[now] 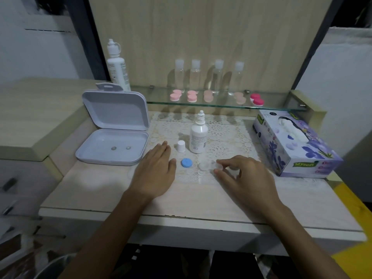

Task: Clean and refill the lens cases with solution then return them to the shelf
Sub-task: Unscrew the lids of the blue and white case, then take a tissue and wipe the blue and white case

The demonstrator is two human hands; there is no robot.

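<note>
A clear lens case lies open on the lace mat, and my right hand pinches its right well between thumb and fingers. Its blue cap lies just left of it. My left hand rests flat on the table beside the blue cap, holding nothing. A small solution bottle stands uncapped behind the case, with its white cap upright to its left. Several pink lens cases and a darker pink one sit on the glass shelf.
An open white box with two small lenses inside sits at the left. A tissue box lies at the right. A tall solution bottle and several clear bottles stand at the back.
</note>
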